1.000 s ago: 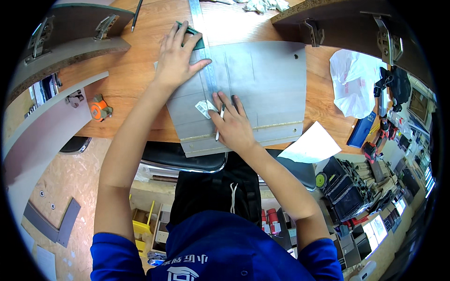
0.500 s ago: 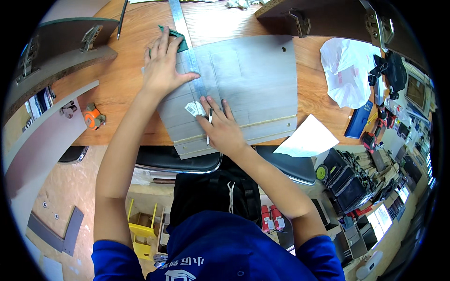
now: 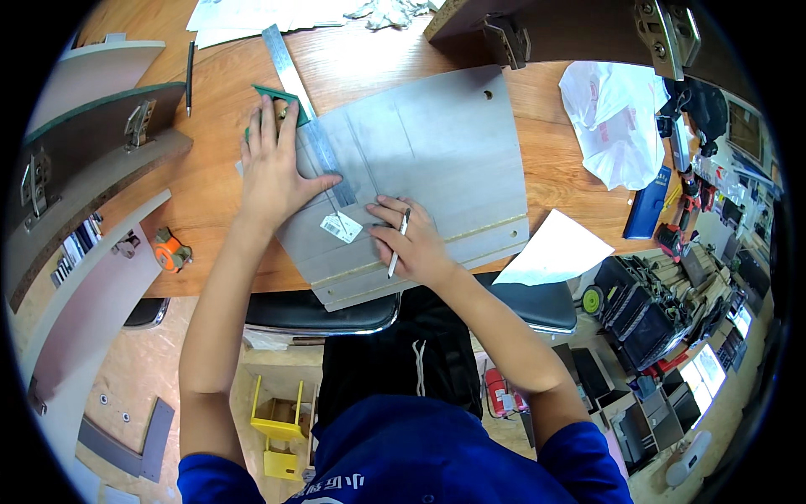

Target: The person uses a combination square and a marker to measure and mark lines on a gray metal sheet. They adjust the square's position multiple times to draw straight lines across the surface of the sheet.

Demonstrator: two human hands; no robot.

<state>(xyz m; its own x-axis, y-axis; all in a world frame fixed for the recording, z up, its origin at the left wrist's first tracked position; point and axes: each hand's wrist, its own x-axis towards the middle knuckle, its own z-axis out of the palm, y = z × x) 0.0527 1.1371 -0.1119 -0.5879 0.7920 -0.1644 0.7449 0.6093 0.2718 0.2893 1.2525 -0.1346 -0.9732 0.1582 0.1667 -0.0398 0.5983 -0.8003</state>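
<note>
A grey board with grooved lines and two raw strips near its front lies tilted on the wooden table. My left hand presses on a try square, fingers over its green stock and thumb on the steel blade. The stock sits by the board's left edge; the blade runs over the board and beyond it at the far end. Between the fingers of my right hand is a slim white-and-black pen. That hand rests on the board, right of the blade's near end. A white barcode label lies beside the blade.
Brown panels with metal hinges stand at left and far right. An orange tape measure sits left. A white plastic bag, blue booklet and white paper sheet lie right. Black chairs stand at the front edge.
The try square's blade has slid away from the right hand, baring more board and the label. My right hand has drawn back from the blade, and the pen is more slanted. The view has shifted.
</note>
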